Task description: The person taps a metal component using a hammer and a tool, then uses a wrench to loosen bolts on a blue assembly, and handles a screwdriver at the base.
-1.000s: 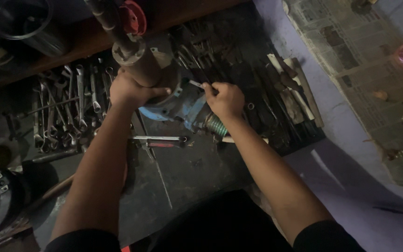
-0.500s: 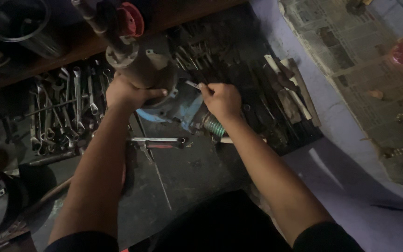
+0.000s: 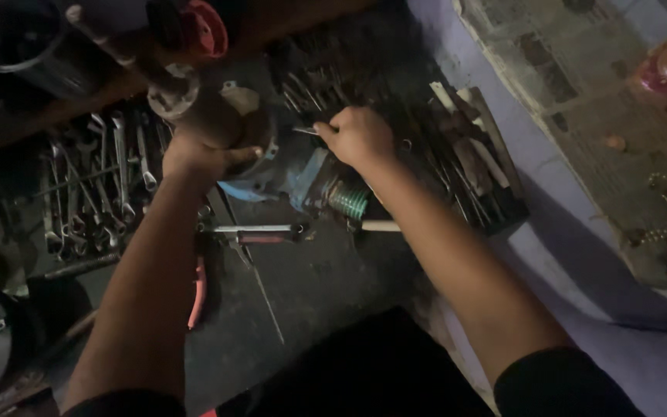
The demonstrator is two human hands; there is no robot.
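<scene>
My left hand grips the grey cylindrical motor housing, which lies on a dark mat with a shaft and a red part at its far end. A blue metal piece sits under the housing, beside a green coil. My right hand is closed on a thin metal tool whose tip points at the housing's rim.
Several spanners lie in a row at the left. More hand tools fill the mat at the right. Red-handled pliers lie below the housing. A newspaper-covered shelf runs along the right.
Both hands and the housing sit slightly lower and to the right in view. My right hand has edged closer to the housing's rim with the thin tool.
</scene>
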